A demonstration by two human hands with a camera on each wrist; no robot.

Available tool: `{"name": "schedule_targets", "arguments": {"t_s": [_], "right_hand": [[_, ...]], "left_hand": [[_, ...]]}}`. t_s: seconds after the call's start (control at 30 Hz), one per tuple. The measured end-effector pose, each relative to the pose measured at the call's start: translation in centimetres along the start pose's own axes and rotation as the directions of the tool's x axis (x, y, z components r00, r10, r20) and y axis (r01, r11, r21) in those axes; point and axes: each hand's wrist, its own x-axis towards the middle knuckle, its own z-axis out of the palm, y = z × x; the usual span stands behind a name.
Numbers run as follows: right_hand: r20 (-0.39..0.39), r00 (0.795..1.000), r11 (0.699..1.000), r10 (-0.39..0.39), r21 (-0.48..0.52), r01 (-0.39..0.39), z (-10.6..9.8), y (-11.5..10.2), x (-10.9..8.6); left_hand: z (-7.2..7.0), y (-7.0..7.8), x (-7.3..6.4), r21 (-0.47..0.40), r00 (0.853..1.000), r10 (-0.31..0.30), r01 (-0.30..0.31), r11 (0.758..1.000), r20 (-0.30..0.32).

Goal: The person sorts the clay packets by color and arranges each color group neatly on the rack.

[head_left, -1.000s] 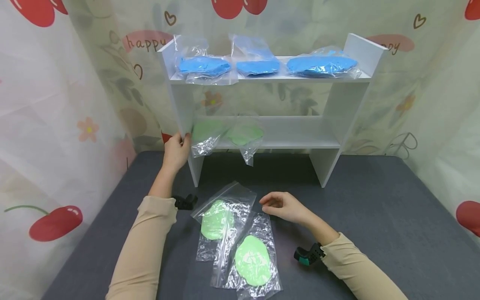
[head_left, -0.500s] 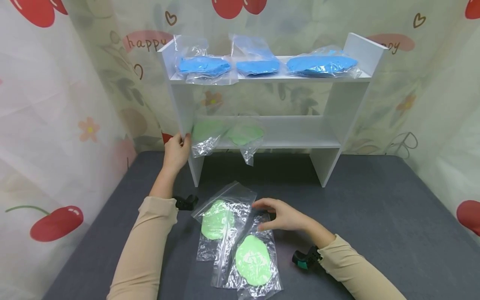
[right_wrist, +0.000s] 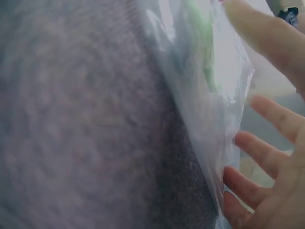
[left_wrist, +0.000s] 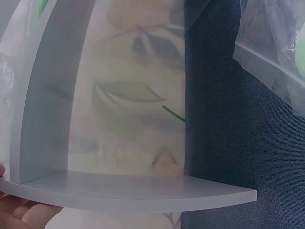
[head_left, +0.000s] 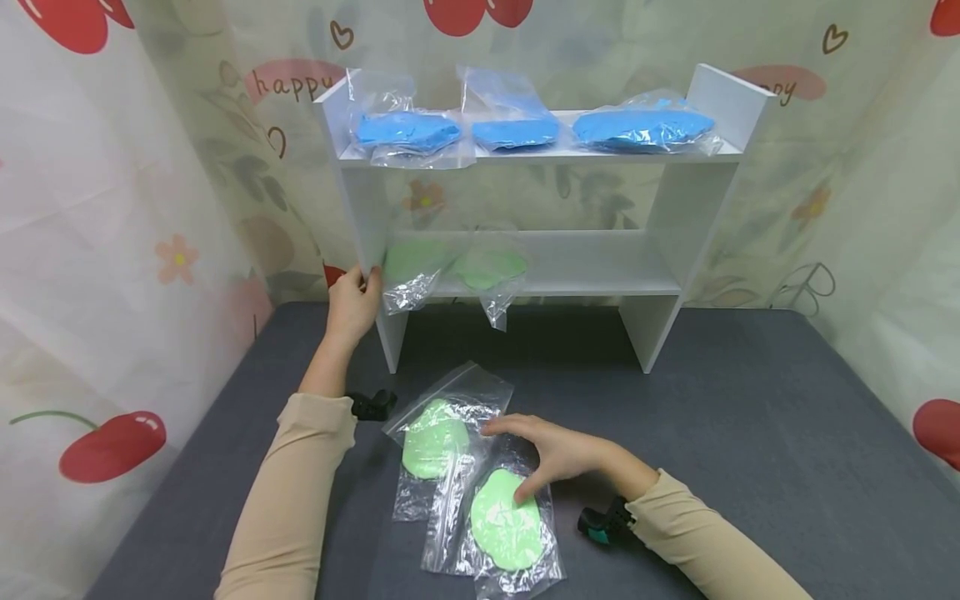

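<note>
My left hand [head_left: 351, 308] grips the left side panel of a white two-tier shelf [head_left: 592, 262], thumb on the inner face; in the left wrist view its fingers [left_wrist: 28, 214] show at the panel's edge. My right hand [head_left: 566, 454] spreads thumb and fingers over a clear zip bag [head_left: 506, 533] with a flat light green lump inside. The thumb tip overlaps the green lump in the head view. A second zip bag [head_left: 433, 446] with a similar green lump lies to the left, the two overlapping. In the right wrist view, fingertips [right_wrist: 243, 138] stand right at the plastic.
Three clear bags [head_left: 643, 129] with blue contents lie along the top tier. Two bags [head_left: 491, 271] of green contents sit at the left of the lower tier, ends hanging over its edge. The dark table [head_left: 750, 433] extends right; a printed curtain [head_left: 150, 292] surrounds it.
My right hand has moved left and toward me over the front zip bag, with its thumb and fingers spreading apart. My left hand has stayed at the shelf.
</note>
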Motion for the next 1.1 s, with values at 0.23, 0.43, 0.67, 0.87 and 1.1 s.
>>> {"name": "schedule_targets", "arguments": {"t_s": [0.23, 0.43, 0.67, 0.87, 1.1], "right_hand": [[0.047, 0.998, 0.996, 0.048, -0.077, -0.044, 0.34, -0.05, 0.00], [0.032, 0.997, 0.990, 0.077, -0.125, -0.072, 0.31, -0.21, 0.00], [0.032, 0.992, 0.988, 0.123, -0.093, -0.119, 0.19, -0.43, -0.04], [0.044, 0.990, 0.991, 0.135, -0.019, -0.135, 0.21, -0.32, -0.07], [0.045, 0.989, 0.990, 0.141, -0.039, -0.139, 0.30, -0.22, -0.18]], "left_hand": [[-0.01, 0.07, -0.05, -0.003, 1.000, 0.000, 0.000, 1.000, -0.013], [0.11, 0.07, -0.02, -0.002, 1.000, -0.009, 0.009, 1.000, -0.008], [0.19, -0.05, 0.00, -0.012, 1.000, -0.009, 0.009, 1.000, -0.008], [0.20, -0.12, -0.04, -0.011, 1.000, -0.011, 0.011, 1.000, -0.017], [0.19, -0.14, -0.15, -0.020, 1.000, -0.010, 0.010, 1.000, -0.009]]}}
